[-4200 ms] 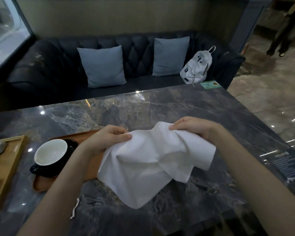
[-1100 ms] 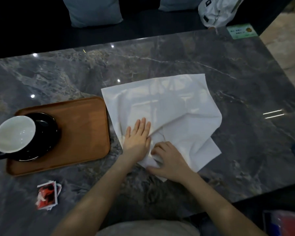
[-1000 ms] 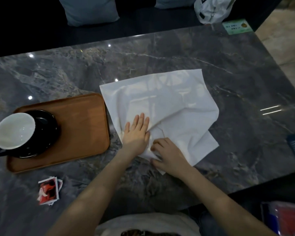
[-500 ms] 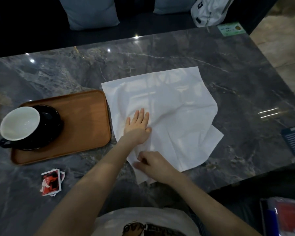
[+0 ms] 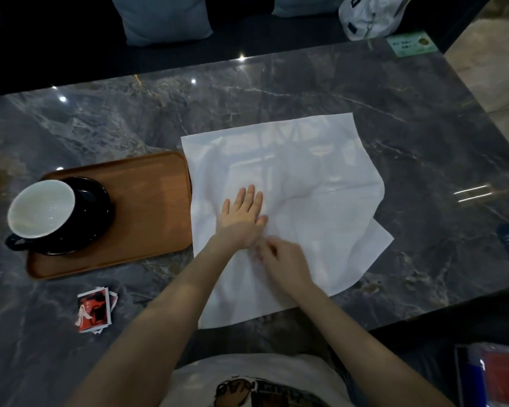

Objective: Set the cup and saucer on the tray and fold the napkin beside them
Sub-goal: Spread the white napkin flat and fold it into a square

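Wooden tray (image 5: 147, 207) sits at 9 o'clock on the marble table (image 5: 276, 92), with the white-lined cup (image 5: 41, 212) on its black saucer (image 5: 96, 207) at the tray's left end. Small red packets (image 5: 94, 309) lie at 7 o'clock. White napkin (image 5: 306, 171) is spread open just right of the tray, near edge overhanging the table. Left hand (image 5: 241, 221) presses flat on it, fingers straight. Right hand (image 5: 282, 262) is blurred, fingers curled at the cloth, can't tell if it's pinching. Green card (image 5: 410, 44) at 1 o'clock.
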Demonstrator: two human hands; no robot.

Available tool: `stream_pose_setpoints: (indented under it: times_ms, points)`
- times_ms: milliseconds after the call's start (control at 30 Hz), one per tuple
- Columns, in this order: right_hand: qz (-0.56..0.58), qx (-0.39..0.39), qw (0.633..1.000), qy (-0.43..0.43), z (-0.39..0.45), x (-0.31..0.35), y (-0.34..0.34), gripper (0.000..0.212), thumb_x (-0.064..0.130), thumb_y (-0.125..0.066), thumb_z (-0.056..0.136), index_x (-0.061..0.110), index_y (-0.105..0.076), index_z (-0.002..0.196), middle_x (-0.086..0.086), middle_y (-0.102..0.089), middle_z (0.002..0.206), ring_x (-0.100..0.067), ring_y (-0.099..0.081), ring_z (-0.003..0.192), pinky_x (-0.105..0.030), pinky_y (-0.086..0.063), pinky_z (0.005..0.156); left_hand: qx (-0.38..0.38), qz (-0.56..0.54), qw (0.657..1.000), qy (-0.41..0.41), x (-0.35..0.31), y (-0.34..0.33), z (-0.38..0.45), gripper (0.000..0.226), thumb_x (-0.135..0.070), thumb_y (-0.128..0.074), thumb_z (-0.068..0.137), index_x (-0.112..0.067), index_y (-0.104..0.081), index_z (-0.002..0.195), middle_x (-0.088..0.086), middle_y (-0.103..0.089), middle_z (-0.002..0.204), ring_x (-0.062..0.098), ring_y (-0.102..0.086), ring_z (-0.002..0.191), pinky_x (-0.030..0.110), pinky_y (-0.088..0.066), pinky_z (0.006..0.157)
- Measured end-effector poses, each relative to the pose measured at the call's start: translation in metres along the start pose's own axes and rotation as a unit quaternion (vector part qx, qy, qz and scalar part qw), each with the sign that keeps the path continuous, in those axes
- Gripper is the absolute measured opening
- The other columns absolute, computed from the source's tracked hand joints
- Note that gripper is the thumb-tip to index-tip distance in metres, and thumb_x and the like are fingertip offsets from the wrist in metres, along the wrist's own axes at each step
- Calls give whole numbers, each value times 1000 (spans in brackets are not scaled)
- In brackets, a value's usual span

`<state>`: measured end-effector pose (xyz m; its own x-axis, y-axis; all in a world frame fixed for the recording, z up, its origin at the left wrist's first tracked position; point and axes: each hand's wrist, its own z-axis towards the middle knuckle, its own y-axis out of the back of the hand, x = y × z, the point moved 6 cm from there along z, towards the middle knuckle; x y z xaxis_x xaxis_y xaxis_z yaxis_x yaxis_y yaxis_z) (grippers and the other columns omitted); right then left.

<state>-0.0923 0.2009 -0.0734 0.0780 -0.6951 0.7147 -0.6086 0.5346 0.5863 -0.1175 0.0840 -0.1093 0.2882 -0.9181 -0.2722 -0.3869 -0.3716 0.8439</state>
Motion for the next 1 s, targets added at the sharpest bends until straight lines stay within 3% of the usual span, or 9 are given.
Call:
stream_pose_setpoints:
  times_ms: [100, 233, 333, 467, 633, 767, 867, 933, 1000]
  points:
    - [-155, -132, 976, 75, 19, -9, 28, 45, 27, -29, 92, 9, -52, 126, -14, -56, 130, -28, -49, 121, -38, -35, 105, -20, 25, 999, 1, 0, -4, -1, 58, -43, -15, 98, -22, 12, 145, 0, 19, 155, 17, 18, 142, 41, 6, 115]
    - [-321, -11, 947, 29, 50, -41, 24, 58, 42, -21, 98, 21, 0, 148, -5, 4, 159, -24, 6, 145, -42, 4, 117, -50, 11, 998, 20, -7, -9, -3, 59, -45, -15, 97, -23, 13, 144, -2, 20, 155, 16, 20, 141, 42, 10, 115]
    - [-349, -17, 937, 27, 58, -58, 29, 69, 59, -3, 86, 28, 9, 146, -2, 13, 158, -23, 15, 144, -43, 11, 115, -51, 2, 998, 23, -12, -9, 2, 60, -46, -15, 97, -23, 13, 144, -2, 21, 155, 16, 21, 141, 45, 12, 113]
    - [-354, -42, 933, 48, 62, -67, 34, 77, 69, 10, 78, 30, 9, 145, -1, 8, 158, -23, 10, 145, -39, 16, 112, -74, -1, 997, 22, -8, -10, 6, 58, -46, -18, 96, -27, 8, 145, -2, 17, 156, 20, 20, 141, 52, 11, 112]
    - [-354, -36, 933, 49, 60, -65, 36, 71, 61, 2, 82, 31, 8, 146, 0, 9, 158, -22, 11, 145, -38, 18, 110, -121, -1, 990, 67, 13, -18, -11, 64, -54, -3, 86, -30, 3, 145, 4, 9, 157, 24, 15, 143, 54, 11, 111]
    - [-303, 16, 952, 38, 62, -62, 42, 69, 60, -12, 86, 29, 0, 147, 1, 7, 158, -20, 11, 145, -41, 10, 115, -156, 7, 984, 81, 1, -5, -13, 53, -37, -28, 94, -19, -24, 144, 15, -15, 155, 30, -12, 143, 58, -9, 112]
    - [-143, 7, 989, 44, 60, -48, 65, 49, 23, -44, 95, 14, -31, 142, -8, -25, 154, -24, -19, 143, -36, -14, 114, -164, -20, 985, 43, -29, -2, -26, 53, -32, -25, 94, -12, -26, 143, 16, -16, 154, 29, -15, 143, 55, -12, 112]
    - [-34, -90, 994, 45, 50, -44, 91, 34, 7, -46, 93, 6, -52, 126, -13, -53, 133, -27, -47, 124, -28, -32, 102, -119, -29, 992, -25, -57, -13, -32, 60, -39, -10, 92, -15, -10, 146, 8, -1, 157, 23, 0, 144, 48, -2, 115]
    - [-22, -201, 979, 43, 35, -48, 117, 24, 3, -46, 92, 5, -62, 110, -12, -64, 114, -26, -57, 107, -27, -40, 92, -90, -16, 994, -62, -81, -19, -38, 65, -42, -3, 87, -15, -12, 146, 5, -5, 157, 21, -4, 144, 46, -6, 115]
